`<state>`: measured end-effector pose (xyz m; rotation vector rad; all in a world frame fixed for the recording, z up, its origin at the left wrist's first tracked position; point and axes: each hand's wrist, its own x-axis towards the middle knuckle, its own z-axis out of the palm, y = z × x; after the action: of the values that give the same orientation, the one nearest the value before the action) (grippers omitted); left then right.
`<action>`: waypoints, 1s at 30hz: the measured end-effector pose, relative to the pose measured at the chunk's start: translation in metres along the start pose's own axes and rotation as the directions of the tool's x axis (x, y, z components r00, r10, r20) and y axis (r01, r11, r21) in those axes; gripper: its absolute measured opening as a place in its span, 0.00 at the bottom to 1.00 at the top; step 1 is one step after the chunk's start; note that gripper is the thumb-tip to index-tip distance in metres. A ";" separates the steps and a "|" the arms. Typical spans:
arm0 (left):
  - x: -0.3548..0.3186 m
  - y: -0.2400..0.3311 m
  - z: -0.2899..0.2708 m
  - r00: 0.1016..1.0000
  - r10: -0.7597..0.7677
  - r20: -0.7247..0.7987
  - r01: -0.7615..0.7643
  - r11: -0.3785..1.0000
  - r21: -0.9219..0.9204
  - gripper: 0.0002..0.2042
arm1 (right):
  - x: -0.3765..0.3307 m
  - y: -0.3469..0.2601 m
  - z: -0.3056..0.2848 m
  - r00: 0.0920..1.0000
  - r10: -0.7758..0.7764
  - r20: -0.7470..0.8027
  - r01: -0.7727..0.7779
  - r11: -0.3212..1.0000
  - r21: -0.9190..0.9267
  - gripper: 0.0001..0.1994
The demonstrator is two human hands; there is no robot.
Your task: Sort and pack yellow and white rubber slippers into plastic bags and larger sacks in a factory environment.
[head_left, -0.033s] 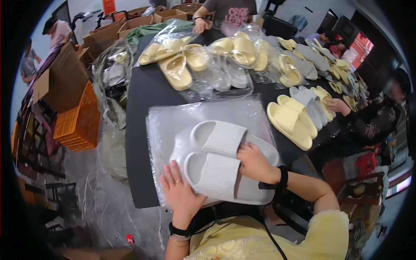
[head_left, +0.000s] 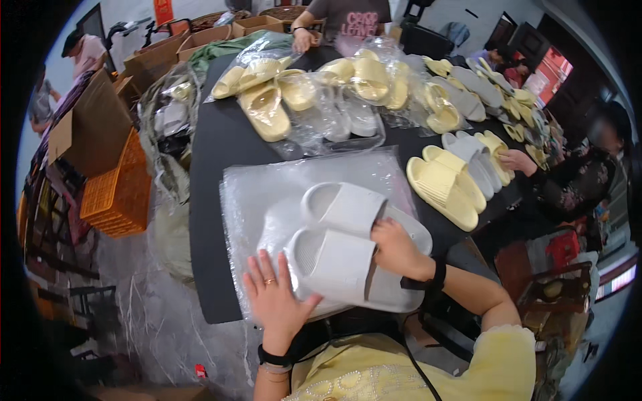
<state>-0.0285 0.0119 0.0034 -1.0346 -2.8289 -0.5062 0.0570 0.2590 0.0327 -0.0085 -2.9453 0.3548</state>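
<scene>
A pair of light grey slide slippers (head_left: 342, 264) lies side by side over a stack of clear plastic bags (head_left: 251, 194), toes pointing left. My right hand (head_left: 400, 250) is closed on the pair where the two straps meet, its fingertips hidden under the straps. Flat on the bags just left of the nearer slipper, my left hand (head_left: 279, 304) has its fingers spread and holds nothing. To the right, a yellow pair of slippers (head_left: 447, 184) rests unbagged on the black table (head_left: 214, 267), beside a grey pair (head_left: 476, 164).
Bagged yellow slippers (head_left: 264, 110) and more pairs line the table's far side. A co-worker's hand (head_left: 518, 162) touches yellow slippers at right; another person's hand (head_left: 304, 40) rests at the far edge. Orange baskets (head_left: 117, 194) and cardboard boxes (head_left: 93, 123) stand left.
The grey slippers have shifted slightly right across the bags with my right hand. My left hand now lies flatter on the bags, a little apart from them. The whole view has moved slightly.
</scene>
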 end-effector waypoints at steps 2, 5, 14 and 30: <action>-0.001 0.004 -0.001 1.000 0.015 -0.013 -0.015 1.000 -0.003 0.49 | -0.021 0.044 0.004 0.962 0.219 -0.162 -0.230 0.972 -0.047 0.09; -0.001 0.006 -0.002 1.000 -0.010 0.028 0.010 1.000 0.024 0.51 | -0.032 0.099 -0.006 0.907 0.373 -0.196 -0.369 0.927 0.058 0.08; -0.003 0.010 -0.003 0.999 0.026 0.027 -0.027 0.999 0.041 0.50 | -0.003 0.248 -0.042 0.654 0.717 -0.239 -0.735 0.678 0.023 0.14; -0.002 0.001 -0.007 0.999 -0.010 0.048 0.007 0.998 0.065 0.51 | 0.005 -0.061 -0.183 0.968 0.138 0.212 -0.237 0.785 0.572 0.16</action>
<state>-0.0264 0.0092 0.0096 -1.0375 -2.8719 -0.3932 0.0847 0.2434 0.2234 -0.2032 -2.8430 1.3564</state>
